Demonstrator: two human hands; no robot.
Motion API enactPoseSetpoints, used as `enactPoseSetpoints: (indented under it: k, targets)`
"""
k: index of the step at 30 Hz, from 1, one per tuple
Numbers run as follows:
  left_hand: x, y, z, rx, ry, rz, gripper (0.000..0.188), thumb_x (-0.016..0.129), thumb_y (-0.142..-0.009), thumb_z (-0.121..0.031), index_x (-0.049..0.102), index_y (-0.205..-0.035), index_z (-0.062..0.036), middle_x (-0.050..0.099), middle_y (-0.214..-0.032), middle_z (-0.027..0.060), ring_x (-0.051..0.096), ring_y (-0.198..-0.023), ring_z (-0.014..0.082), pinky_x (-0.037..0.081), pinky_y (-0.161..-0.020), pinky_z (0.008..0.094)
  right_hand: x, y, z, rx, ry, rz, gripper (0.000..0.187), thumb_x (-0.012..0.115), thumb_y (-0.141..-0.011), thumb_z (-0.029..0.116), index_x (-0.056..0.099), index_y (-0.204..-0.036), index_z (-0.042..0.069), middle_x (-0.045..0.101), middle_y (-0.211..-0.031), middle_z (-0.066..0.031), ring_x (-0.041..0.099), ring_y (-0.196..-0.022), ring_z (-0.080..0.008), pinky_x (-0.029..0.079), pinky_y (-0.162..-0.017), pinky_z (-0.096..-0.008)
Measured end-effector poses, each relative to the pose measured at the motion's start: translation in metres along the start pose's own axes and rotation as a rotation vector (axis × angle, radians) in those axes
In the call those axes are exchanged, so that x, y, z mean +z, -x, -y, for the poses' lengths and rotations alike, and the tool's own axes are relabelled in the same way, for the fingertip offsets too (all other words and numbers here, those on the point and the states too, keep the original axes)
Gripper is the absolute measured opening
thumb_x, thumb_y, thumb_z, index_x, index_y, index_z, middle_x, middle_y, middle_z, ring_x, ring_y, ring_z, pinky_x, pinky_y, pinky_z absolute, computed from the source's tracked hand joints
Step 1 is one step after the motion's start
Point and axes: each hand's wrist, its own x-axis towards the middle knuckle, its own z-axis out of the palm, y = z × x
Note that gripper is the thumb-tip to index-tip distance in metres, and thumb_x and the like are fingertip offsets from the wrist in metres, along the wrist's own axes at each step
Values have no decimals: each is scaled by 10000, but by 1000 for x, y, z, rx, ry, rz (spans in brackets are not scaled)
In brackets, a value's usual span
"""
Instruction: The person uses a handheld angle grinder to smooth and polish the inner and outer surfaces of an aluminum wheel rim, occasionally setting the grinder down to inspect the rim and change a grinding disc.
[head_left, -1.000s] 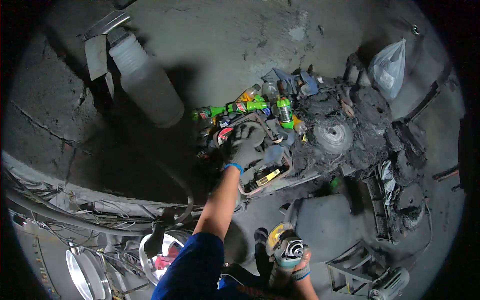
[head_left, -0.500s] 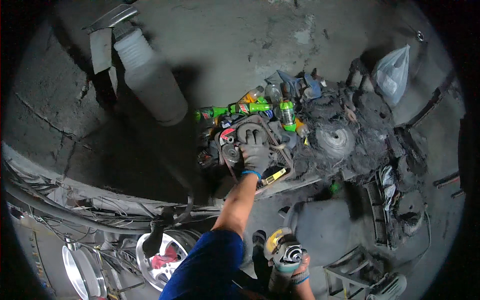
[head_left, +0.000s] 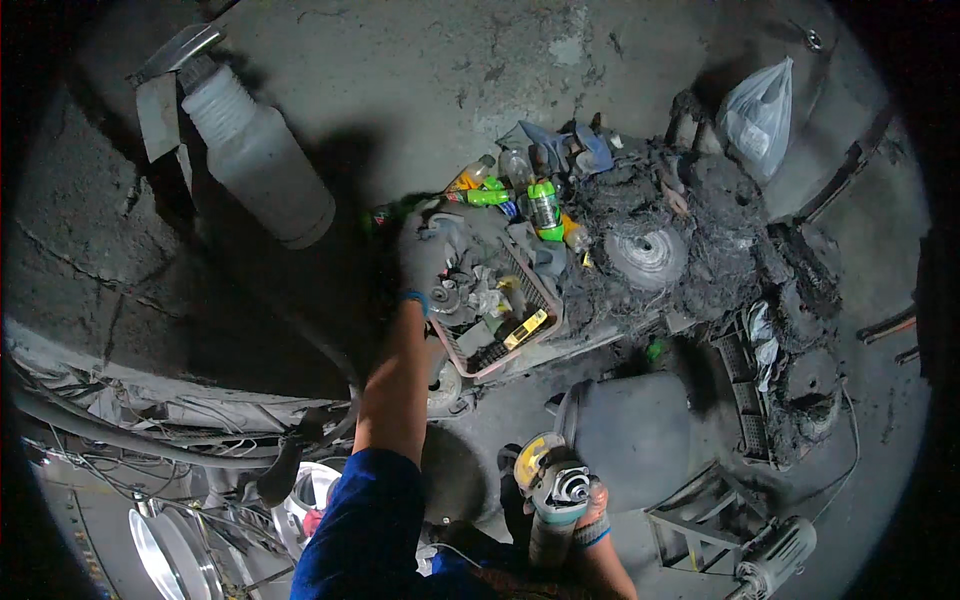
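Note:
My left hand [head_left: 425, 255], in a grey glove with a blue cuff, reaches to the left side of a pinkish plastic basket [head_left: 486, 371]. Its fingers are smeared and dark against grey pieces there, so their grip is unclear. Inside the basket lie grey scraps, crumpled wrapping [head_left: 490, 297], a round disc [head_left: 443, 294] and a yellow box [head_left: 526, 329]. Low in front of me, my right hand [head_left: 597, 505] is closed around an angle grinder [head_left: 562, 492]. A yellow disc or guard [head_left: 536, 458] shows on the grinder's left, and its spindle end faces up.
Beyond the basket lie green-labelled bottles [head_left: 545, 210] and a blue-grey cloth [head_left: 590, 150]. Dusty, fibrous worn wheels [head_left: 645, 256] are heaped to the right, near a white plastic bag [head_left: 758, 118]. A big white bottle [head_left: 258, 165] stands left; metal wheel rims [head_left: 165, 555] and hoses [head_left: 140, 435] are lower left.
My left hand has moved left from the basket's middle to its left side, uncovering more contents. The view has shifted slightly. My right hand still holds the grinder.

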Motion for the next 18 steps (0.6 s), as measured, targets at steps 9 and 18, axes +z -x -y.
enactPoseSetpoints:
  k: [9, 18]
  targets:
    - [-37, -37, 38, 320, -272, -380, 465, 670, -838, -139, 538, -1272, -35, 543, -1326, 160, 507, -1236, 277, 403, -1031, 348, 8, -6, -10, 27, -28, 3, 815, 747, -606, 389, 501, -1263, -26, 614, -1127, -234, 626, -986, -396, 526, -861, -547]
    - [3, 14, -6, 535, -307, -252, 446, 669, -746, -73, 556, -1177, -60, 487, -1342, 202, 463, -1231, 399, 400, -1033, 451, -23, 6, -9, -68, 34, -142, 774, 732, -637, 404, 525, -1244, -28, 625, -1129, -208, 626, -1003, -366, 522, -889, -512]
